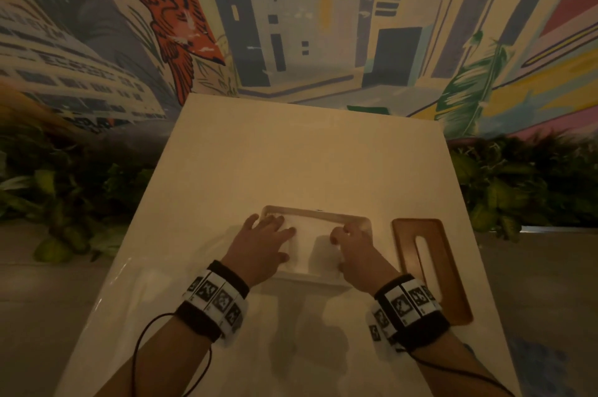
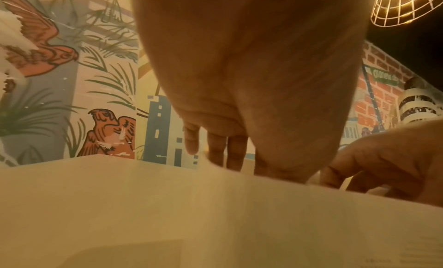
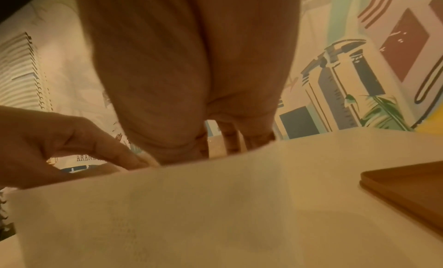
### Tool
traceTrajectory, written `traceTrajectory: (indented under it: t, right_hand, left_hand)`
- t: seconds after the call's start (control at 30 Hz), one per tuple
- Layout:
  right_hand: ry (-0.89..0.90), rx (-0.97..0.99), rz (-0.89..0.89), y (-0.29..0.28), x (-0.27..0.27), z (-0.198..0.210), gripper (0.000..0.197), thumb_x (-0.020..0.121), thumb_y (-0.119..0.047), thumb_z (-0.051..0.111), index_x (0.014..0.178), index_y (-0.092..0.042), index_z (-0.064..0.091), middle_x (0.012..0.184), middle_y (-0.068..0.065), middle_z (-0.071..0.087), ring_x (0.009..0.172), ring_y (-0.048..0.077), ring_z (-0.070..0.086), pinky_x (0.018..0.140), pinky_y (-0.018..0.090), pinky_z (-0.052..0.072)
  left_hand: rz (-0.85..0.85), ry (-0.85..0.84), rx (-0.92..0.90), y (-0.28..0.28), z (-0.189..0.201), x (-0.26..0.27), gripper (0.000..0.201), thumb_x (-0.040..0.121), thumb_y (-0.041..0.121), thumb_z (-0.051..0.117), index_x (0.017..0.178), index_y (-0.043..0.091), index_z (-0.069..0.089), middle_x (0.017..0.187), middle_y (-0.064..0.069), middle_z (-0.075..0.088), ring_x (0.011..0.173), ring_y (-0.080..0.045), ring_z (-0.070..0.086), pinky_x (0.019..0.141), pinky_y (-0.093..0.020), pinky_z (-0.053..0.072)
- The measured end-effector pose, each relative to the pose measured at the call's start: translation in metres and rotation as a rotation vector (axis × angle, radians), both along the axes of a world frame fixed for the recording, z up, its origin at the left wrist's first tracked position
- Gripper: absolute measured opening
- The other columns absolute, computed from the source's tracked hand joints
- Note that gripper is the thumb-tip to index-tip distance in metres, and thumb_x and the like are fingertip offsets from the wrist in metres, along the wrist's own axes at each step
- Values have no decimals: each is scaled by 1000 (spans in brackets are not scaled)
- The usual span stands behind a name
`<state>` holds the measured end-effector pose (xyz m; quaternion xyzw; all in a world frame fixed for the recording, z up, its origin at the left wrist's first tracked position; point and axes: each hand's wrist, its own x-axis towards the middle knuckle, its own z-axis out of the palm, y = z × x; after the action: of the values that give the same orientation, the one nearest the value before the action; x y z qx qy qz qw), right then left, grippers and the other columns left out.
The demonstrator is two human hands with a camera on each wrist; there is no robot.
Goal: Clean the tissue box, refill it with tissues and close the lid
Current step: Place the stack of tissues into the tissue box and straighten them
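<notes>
On the counter, near edge: tissue box (image 1: 362, 221) with a wooden rim, open at the top, a white stack of tissues (image 1: 312, 234) lying inside it.
Left hand: left hand (image 1: 263, 239) lies flat on the left part of the tissues, fingers straight and slightly spread, pressing down, holding nothing.
Right hand: right hand (image 1: 354, 249) sits on the right part of the stack, fingers bent with the tips on the tissues; whether it pinches them I cannot tell.
Lid: wooden lid (image 1: 430, 267) with a long slot lies flat on the counter just to the right of the box, apart from it.
Writing: on the mural (image 1: 291, 17), rows of blocky lettering on the painted buildings at the left are too blurred to read; the right wrist view catches "ARAN" before a finger cuts it off; the left wrist view shows a green painted sign whose words I cannot make out.
Wristbands: black bands with square black-and-white marker tiles on both wrists, thin black cables trailing back.
Surface: pale cream counter (image 1: 291, 153), smooth, in warm dim light.
Room: painted wall of towers, palm leaves and an orange bird (image 1: 179, 30); dark green foliage (image 1: 64, 189) on both sides below it; a wire-cage lamp (image 2: 407, 5) glowing overhead.
Hard to see: both wrist views are mostly palm and blurred white paper; the box walls are hidden there.
</notes>
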<state>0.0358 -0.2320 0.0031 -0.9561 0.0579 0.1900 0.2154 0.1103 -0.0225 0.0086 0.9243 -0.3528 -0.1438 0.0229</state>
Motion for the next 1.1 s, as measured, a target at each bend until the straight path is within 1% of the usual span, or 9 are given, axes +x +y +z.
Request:
traceTrajectory:
  t: [0.1,0.17,0.33,0.47,0.6,0.67,0.7,0.8,1.1]
  right_hand:
    - [-58,29,9,-5,-5,12,48,81,-4,67,123,-20,50,132,1,41,123,23,39,95,30,45]
    - [-154,22,11,-3,-10,24,45,82,-10,68,123,-20,53,130,0,44,120,20,42,94,27,41]
    - [-476,174,54,50,-18,56,27,85,-20,69,111,-20,61,112,-7,59,105,7,53,94,23,41]
    - [-426,381,244,136,-17,59,18,92,-23,61,110,-21,64,104,-13,60,90,-3,50,83,11,40]
    - [-286,407,427,214,3,34,23,95,-20,51,117,-17,60,113,-2,62,98,9,54,92,25,44]
    - [-203,351,482,242,14,20,29,97,-19,48,125,-13,55,123,3,58,112,18,52,100,28,38]
    - [-169,302,507,253,19,13,32,98,-19,46,128,-12,52,128,5,55,117,20,49,102,28,34]
    - [-57,114,565,276,34,-5,35,98,-18,44,132,-7,44,133,11,47,123,27,44,103,34,33]
    - [7,-276,554,306,59,-24,60,91,-25,59,139,1,32,140,19,41,127,33,42,105,41,37]
  left_hand:
    - [51,19,-177,14,10,-5,54,94,40,52,145,27,37,157,-3,29,145,-16,21,118,-38,8]
    - [137,22,-336,32,20,-12,51,92,40,56,141,27,44,153,0,38,141,-15,30,116,-34,15]
    - [459,-107,-527,108,40,-60,32,85,32,70,116,25,65,121,4,66,109,-9,57,96,-30,38]
    - [687,-35,-474,164,30,-121,15,86,40,61,94,29,68,97,13,69,89,-7,64,84,-28,49]
    - [648,105,-197,194,0,-167,44,80,57,44,89,26,73,89,11,74,81,-8,70,73,-29,55]
    - [638,107,12,194,-3,-174,55,81,65,36,87,25,74,88,9,74,82,-12,71,80,-35,52]
    - [631,127,60,192,-5,-175,59,84,67,32,90,25,73,92,7,73,88,-15,70,88,-37,44]
    - [626,233,108,188,-12,-174,65,90,69,24,118,20,56,122,0,58,117,-22,49,108,-41,26]
    - [673,331,125,186,-25,-176,62,92,60,37,131,13,47,135,-8,51,123,-24,45,112,-41,25]
